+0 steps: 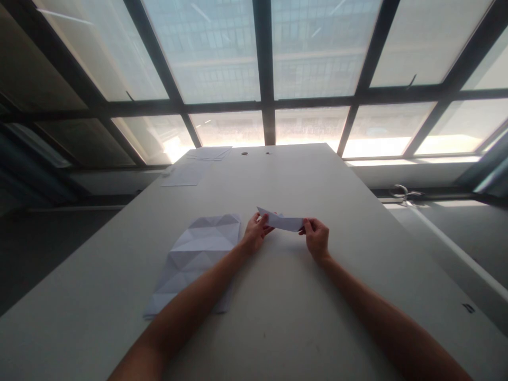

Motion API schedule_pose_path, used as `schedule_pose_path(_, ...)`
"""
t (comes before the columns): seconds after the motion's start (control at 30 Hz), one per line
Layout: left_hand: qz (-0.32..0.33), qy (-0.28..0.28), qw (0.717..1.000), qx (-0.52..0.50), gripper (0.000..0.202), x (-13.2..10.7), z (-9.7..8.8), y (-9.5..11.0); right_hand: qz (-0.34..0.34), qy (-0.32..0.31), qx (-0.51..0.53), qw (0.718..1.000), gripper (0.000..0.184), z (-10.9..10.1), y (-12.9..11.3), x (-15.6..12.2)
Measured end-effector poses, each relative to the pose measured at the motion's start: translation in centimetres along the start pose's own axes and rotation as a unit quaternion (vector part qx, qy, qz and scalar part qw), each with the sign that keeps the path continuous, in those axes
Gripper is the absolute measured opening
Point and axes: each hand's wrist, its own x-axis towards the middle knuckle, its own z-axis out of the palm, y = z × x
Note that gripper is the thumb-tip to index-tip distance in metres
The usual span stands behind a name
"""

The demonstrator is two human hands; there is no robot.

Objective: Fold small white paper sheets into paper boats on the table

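A small folded white paper piece (282, 220), long and narrow with a pointed left end, is held just above the pale table (301, 296). My left hand (256, 232) pinches its left end with closed fingers. My right hand (316, 237) pinches its right end, fingers curled. Both forearms reach in from the bottom of the view.
A creased white sheet (196, 256) with many fold lines lies flat to the left of my left arm. More flat sheets (189, 172) lie at the far left end of the table by the large windows. Two small round holes (256, 153) sit near the far edge.
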Motion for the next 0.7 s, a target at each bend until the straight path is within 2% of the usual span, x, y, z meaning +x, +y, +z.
schedule_pose_path(0.1, -0.043, -0.035, 0.998, 0.003, 0.052, -0.4, 0.4, -0.2, 0.005, -0.006, 0.013, 1.000, 0.038, 0.1, 0.0, -0.1)
schedule_pose_path(0.2, -0.043, 0.006, 0.999, -0.004, 0.045, -0.2, 0.3, -0.3, 0.019, -0.030, 0.035, 0.999, 0.037, 0.3, -0.3, -0.2)
schedule_pose_path(0.3, -0.029, 0.055, 0.998, -0.018, 0.039, 0.1, 0.1, -0.3, 0.040, -0.098, 0.033, 0.994, 0.039, 0.3, -0.8, -0.3)
schedule_pose_path(0.43, -0.009, 0.069, 0.997, -0.017, 0.042, 0.1, 0.1, -0.2, 0.074, -0.195, 0.016, 0.978, 0.043, 0.0, -1.1, -0.1)
schedule_pose_path(0.5, -0.001, 0.076, 0.997, -0.013, 0.044, 0.0, 0.2, -0.1, 0.083, -0.201, 0.014, 0.976, 0.043, 0.0, -1.0, -0.1)
schedule_pose_path(0.6, 0.009, 0.083, 0.997, -0.002, 0.045, -0.1, 0.3, -0.3, 0.074, -0.160, 0.009, 0.984, 0.049, 0.2, -0.6, -0.2)
schedule_pose_path(0.7, 0.018, 0.084, 0.996, 0.021, 0.047, -0.1, 0.4, -0.5, 0.043, -0.150, -0.048, 0.987, 0.038, 0.4, -0.3, -0.6)
